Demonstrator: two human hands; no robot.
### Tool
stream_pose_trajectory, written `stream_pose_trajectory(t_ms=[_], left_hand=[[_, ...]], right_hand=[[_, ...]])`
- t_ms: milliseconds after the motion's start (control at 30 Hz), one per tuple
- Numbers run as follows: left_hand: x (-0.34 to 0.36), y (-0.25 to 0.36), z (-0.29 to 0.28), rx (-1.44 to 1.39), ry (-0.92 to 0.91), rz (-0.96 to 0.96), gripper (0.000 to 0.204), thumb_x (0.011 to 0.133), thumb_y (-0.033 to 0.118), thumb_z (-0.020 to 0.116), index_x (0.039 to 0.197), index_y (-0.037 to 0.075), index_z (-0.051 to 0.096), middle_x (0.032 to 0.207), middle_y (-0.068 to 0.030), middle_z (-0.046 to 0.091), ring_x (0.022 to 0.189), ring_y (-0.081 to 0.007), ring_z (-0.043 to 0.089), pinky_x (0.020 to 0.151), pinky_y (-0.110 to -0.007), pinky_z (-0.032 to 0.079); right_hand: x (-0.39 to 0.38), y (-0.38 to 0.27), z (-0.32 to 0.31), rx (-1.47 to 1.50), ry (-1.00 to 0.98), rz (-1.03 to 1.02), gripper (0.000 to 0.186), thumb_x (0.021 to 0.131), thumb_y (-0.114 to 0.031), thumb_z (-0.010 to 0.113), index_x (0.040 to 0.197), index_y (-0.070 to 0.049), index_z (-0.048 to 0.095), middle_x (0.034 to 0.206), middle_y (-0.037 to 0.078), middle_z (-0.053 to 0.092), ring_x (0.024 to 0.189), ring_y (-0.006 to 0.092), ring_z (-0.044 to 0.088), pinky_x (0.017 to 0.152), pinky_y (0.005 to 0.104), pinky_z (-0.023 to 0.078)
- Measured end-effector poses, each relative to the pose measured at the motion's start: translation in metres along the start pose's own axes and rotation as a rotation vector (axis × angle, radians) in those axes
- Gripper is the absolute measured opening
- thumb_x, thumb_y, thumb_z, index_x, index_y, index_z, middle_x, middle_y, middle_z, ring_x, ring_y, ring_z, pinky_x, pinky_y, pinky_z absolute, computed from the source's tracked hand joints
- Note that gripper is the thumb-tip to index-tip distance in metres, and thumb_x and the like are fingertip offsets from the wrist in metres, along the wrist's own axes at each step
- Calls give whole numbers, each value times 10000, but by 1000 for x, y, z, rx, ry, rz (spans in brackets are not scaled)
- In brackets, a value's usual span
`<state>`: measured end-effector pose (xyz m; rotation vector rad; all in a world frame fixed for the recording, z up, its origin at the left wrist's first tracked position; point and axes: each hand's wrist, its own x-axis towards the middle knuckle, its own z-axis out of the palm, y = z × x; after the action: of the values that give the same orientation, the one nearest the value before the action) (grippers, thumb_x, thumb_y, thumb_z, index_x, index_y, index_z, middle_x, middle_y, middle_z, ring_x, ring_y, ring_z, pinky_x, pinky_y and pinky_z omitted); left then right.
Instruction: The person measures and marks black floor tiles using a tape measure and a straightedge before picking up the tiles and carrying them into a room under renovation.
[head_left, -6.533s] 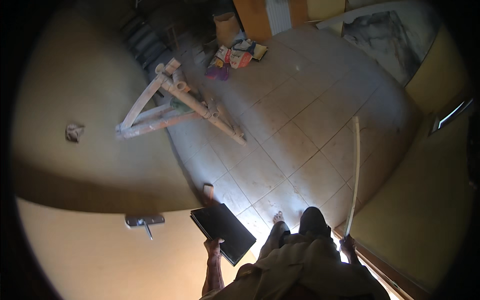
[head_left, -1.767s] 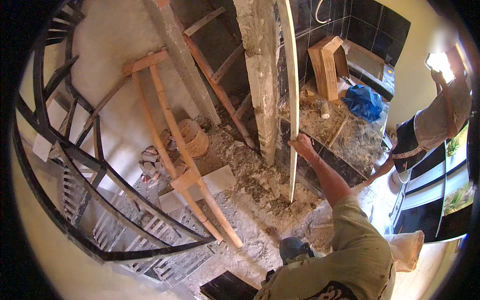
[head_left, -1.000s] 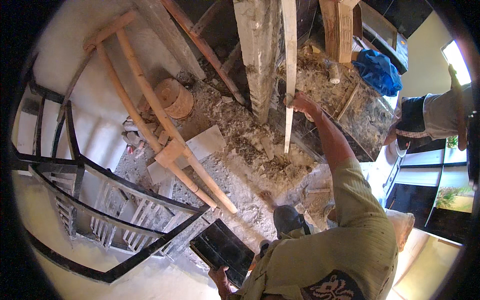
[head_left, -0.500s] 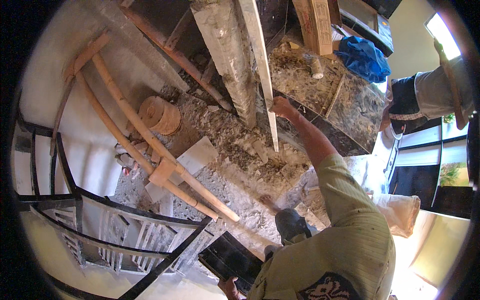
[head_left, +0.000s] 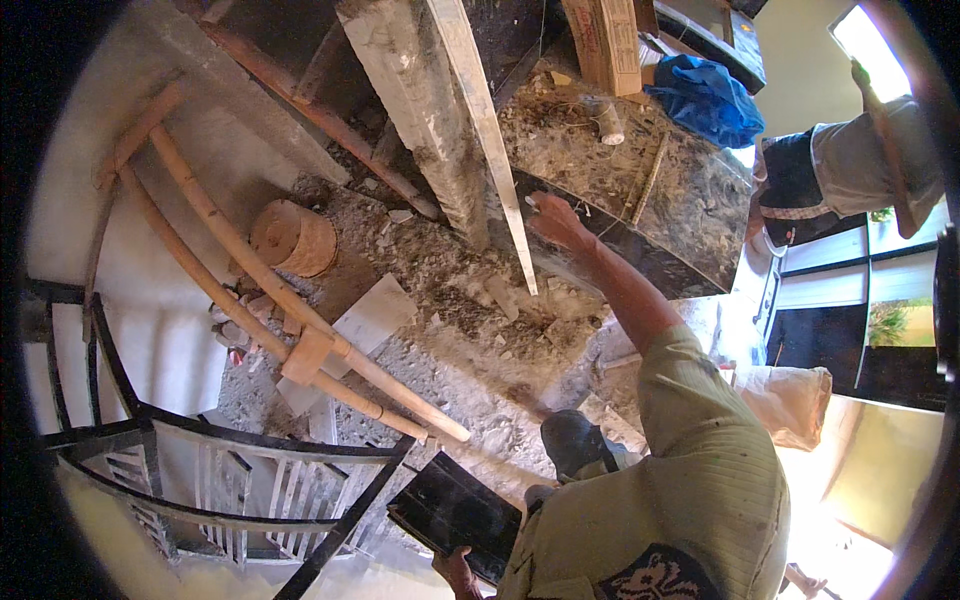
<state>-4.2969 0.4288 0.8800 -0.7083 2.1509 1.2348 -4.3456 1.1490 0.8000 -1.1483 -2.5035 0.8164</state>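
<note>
My right hand (head_left: pixel 560 221) reaches forward with its fingers curled, just beside a long pale straight bar (head_left: pixel 490 130). A narrow gap seems to separate the two. Something small and whitish shows at the fingertips; I cannot make out what it is. The bar slants down in front of a rough grey concrete pillar (head_left: pixel 415 110). At the lower left, my left hand (head_left: pixel 458 574) grips the edge of a flat black rectangular board (head_left: pixel 455 515), held beside my body.
A bamboo frame (head_left: pixel 250 255) leans at the left above a clay-coloured round pot (head_left: pixel 293 238). Black metal railing (head_left: pixel 270 440) curves below. Rubble (head_left: pixel 470 330) covers the floor. A dirty slab (head_left: pixel 600 170) carries a blue plastic sheet (head_left: pixel 708 100) and a cardboard box (head_left: pixel 603 45). Another person (head_left: pixel 850 170) is at the right.
My right hand has come off the pale bar and is now beside it. The view has shifted a little, so the surroundings sit further left. My left hand still holds the black board.
</note>
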Motion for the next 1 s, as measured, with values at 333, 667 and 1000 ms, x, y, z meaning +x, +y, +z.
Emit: stream_pose_trajectory(t_ms=[333,667,1000], left_hand=[[13,27,20,55,-105,139,275,601,-30,673,874,2,683,828,-70,666,720,-226,626,657,-356,543],[28,38,31,8,-182,171,478,542,-88,608,1019,-75,648,934,-95,664,770,-265,618,749,-371,501],[58,59,33,238,-241,128,644,544,-108,693,1151,1,505,1067,-115,612,932,-281,590,798,-434,496]], right_hand=[[34,-6,-107,-357,65,-50,301,839,-238,597,1016,5,590,923,258,629,901,425,632,775,517,508],[-20,-10,-152,-339,569,-77,530,812,-240,689,1280,-76,501,1248,193,510,1148,409,509,911,514,470],[-508,63,-6,-398,-143,157,322,813,-210,599,1098,-60,600,993,205,589,914,382,601,748,496,513]])
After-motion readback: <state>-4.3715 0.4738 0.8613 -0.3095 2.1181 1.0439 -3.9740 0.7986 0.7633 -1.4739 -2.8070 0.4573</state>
